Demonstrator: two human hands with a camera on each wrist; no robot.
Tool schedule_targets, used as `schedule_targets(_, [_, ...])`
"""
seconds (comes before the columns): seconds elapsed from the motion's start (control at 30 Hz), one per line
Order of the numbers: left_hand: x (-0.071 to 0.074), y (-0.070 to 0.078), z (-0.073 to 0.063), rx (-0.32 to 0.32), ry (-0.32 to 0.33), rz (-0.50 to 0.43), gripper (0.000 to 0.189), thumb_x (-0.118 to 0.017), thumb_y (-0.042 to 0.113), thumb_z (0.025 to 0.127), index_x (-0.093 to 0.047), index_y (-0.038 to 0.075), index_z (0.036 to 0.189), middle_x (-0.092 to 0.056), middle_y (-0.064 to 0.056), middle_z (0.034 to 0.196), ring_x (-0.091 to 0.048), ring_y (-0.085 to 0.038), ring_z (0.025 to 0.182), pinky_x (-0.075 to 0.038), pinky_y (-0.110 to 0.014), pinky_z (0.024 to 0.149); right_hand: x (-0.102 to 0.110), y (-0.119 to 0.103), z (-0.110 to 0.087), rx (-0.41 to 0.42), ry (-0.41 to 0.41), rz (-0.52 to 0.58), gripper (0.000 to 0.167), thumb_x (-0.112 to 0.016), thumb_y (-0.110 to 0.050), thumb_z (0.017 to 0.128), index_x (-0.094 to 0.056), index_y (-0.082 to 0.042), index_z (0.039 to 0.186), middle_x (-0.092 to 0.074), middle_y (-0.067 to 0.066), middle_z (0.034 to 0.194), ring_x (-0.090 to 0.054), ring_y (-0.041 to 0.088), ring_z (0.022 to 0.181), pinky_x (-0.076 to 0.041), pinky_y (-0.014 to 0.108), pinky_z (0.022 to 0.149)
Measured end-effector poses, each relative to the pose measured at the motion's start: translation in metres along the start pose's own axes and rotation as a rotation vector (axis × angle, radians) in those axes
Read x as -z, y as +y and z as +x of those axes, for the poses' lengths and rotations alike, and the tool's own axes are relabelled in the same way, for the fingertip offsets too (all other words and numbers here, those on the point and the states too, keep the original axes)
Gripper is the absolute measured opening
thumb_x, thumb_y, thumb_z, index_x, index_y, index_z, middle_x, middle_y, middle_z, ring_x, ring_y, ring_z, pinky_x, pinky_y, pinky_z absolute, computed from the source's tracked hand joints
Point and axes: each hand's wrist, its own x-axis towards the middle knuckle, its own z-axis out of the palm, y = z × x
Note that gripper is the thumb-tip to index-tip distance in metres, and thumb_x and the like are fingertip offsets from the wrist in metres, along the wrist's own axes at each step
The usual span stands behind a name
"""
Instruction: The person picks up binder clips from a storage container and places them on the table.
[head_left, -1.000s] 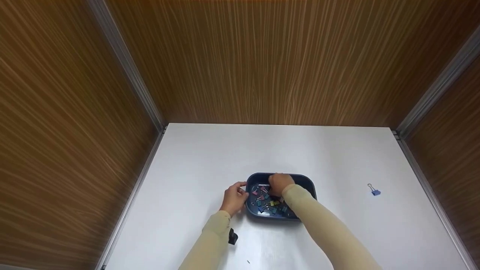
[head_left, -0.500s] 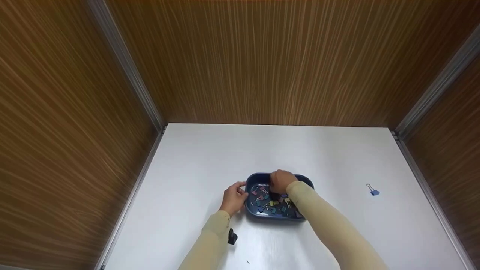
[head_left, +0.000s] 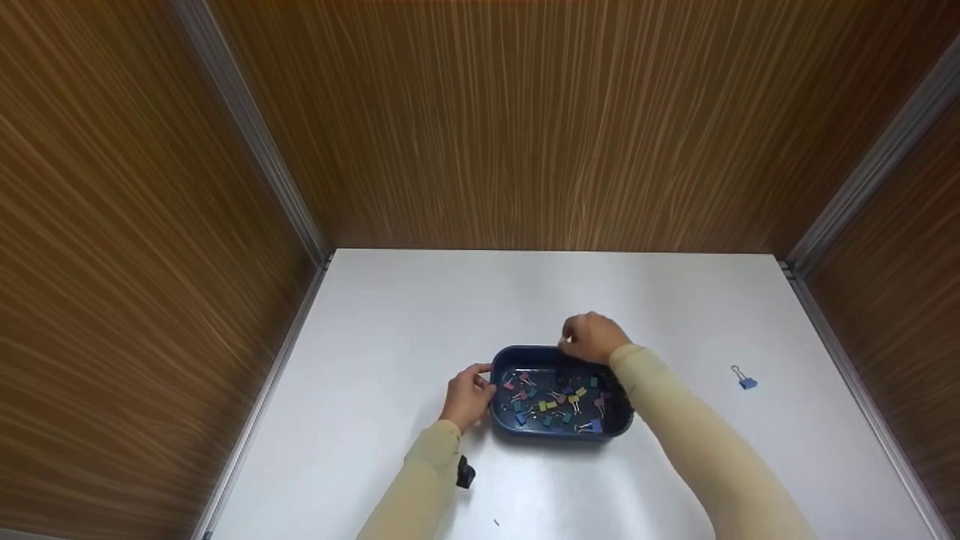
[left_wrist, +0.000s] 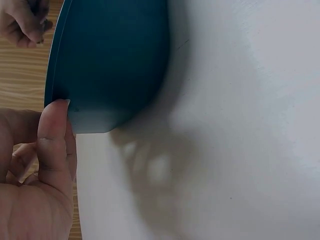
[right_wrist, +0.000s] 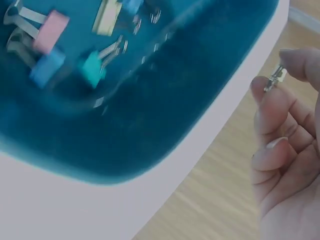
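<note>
Blue bin (head_left: 534, 355) is sitting on the white bench (head_left: 390, 337). Left hand (head_left: 466, 397) is pinching the bin's left end at the rim, thumb pressing the outer wall. Right hand (head_left: 596, 337) is hanging above the bin's far rim, right of its middle, pinching a small silver clip (right_wrist: 274, 79) between thumb and fingertips; fingers are partly hiding it. More clips are lying scattered over the bin floor, handles pointing all ways; a yellow clip (head_left: 574, 402), a pink clip (right_wrist: 51, 31) and a teal clip (right_wrist: 91, 70) are showing among them. Right wrist view is blurring some. One blue clip (head_left: 746, 382) is lying well to the right of the bin. Tiny dark sliver (head_left: 496, 523) is lying on the bin's near side. Black gadget (head_left: 466, 474) is sticking out beside the left sleeve (head_left: 420, 480), nearer than the bin. Wood-grain panels (head_left: 525, 127) are standing beyond the bin and to both sides.
</note>
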Motion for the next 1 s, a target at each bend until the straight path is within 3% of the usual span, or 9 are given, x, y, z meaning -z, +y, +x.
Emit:
schedule_targets(0.17, [0.002,-0.001,0.000,0.002,-0.006,-0.002,0.037,-0.065,-0.003,0.085,-0.061,0.003,0.122,-0.057,-0.003,0.076,-0.053,-0.009,0.048,-0.048,-0.027,0.042,0.013,0.036,-0.010,-0.021,0.099,0.079,0.022,-0.070,-0.025,0.084,-0.072,-0.004,0.093,-0.069,0.008,0.084,-0.064,0.023,0.076,-0.053,0.045,0.074])
schedule_targets(0.33, [0.003,-0.001,0.001,0.003,-0.011,0.008,0.038,-0.065,-0.003,0.086,-0.061,0.002,0.123,-0.057,-0.003,0.076,-0.053,-0.009,0.049,-0.048,-0.027,0.042,0.019,0.080,-0.027,-0.100,0.178,0.111,0.023,-0.070,-0.023,0.085,-0.071,-0.001,0.095,-0.069,0.012,0.085,-0.063,0.026,0.077,-0.052,0.046,0.072])
schedule_targets(0.63, [0.006,-0.001,0.000,0.001,-0.013,0.029,0.038,-0.065,-0.002,0.086,-0.060,0.002,0.123,-0.057,-0.003,0.078,-0.053,-0.009,0.053,-0.048,-0.026,0.044,0.023,0.148,-0.074,-0.308,0.139,0.185,0.030,-0.066,-0.023,0.091,-0.068,0.003,0.106,-0.066,0.023,0.101,-0.062,0.036,0.091,-0.049,0.053,0.080])
schedule_targets(1.0, [0.007,-0.002,0.001,0.009,-0.010,0.022,0.038,-0.065,-0.002,0.087,-0.060,0.003,0.123,-0.057,-0.003,0.079,-0.053,-0.010,0.052,-0.049,-0.026,0.044,0.011,0.191,-0.124,-0.468,0.153,0.231,0.041,-0.062,-0.030,0.093,-0.063,0.007,0.112,-0.063,0.028,0.108,-0.059,0.043,0.097,-0.048,0.054,0.079])
